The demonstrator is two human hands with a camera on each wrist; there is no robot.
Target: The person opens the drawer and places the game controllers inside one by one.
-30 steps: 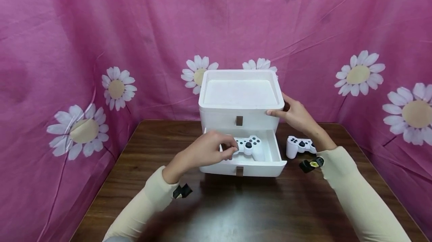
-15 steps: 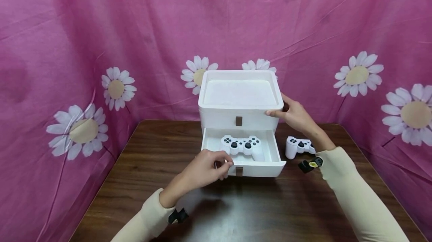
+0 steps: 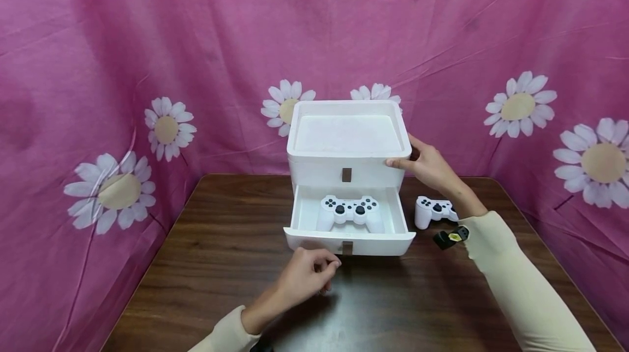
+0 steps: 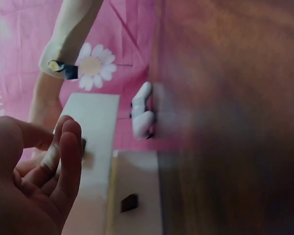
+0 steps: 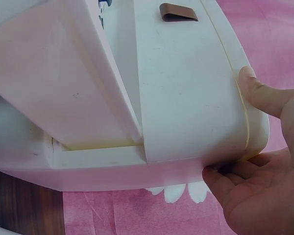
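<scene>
A white two-drawer box (image 3: 319, 171) stands on the table, its lower drawer (image 3: 314, 243) pulled out. Inside that drawer lies a white game controller (image 3: 350, 211) with black thumbsticks. My right hand (image 3: 431, 167) grips the box's upper right corner, thumb on the front and fingers around the side, as the right wrist view also shows. In front of the drawer, over the table, hangs my left hand (image 3: 306, 274), its fingers loosely curled with nothing between them. The left wrist view has the left hand (image 4: 44, 171) close up, with the box's brown pull tab (image 4: 129, 202) beyond.
Another white game controller (image 3: 434, 212) lies on the wooden table (image 3: 236, 232) to the right of the box, partly hidden by the right forearm. The box has a shallow rimmed tray top (image 3: 349, 135). A pink cloth with daisies (image 3: 236, 41) hangs behind and at both sides.
My left hand has drawn back from over the controller in the drawer, past the drawer front and toward me. The right hand keeps its place on the box, and the drawer stays out.
</scene>
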